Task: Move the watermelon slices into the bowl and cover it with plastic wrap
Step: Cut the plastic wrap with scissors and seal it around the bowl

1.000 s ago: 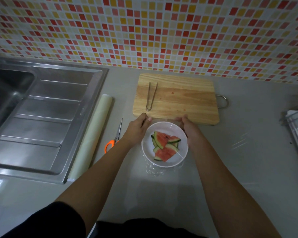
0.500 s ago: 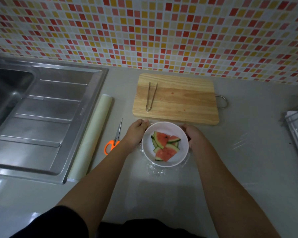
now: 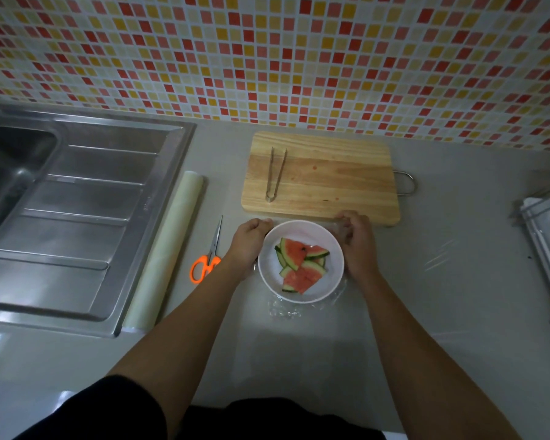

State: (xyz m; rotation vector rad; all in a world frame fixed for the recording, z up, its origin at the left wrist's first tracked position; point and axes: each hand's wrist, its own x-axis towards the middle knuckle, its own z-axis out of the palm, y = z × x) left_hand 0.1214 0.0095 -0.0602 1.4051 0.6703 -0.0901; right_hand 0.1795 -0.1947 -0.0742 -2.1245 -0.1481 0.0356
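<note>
**Hands flank the bowl**

The slices (image 3: 302, 265) sit in the bowl (image 3: 269, 274) (white, near the board (image 3: 331, 179)). Left hand (image 3: 248, 242) and right hand (image 3: 356, 246) press its sides, fingers curled onto wrap (image 3: 283, 309) bunched beneath.

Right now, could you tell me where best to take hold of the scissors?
Grip the scissors by the orange handle loops, coming from the near side. The loops point toward the person, the closed blades point away, and the left hand crowds their right.
</note>
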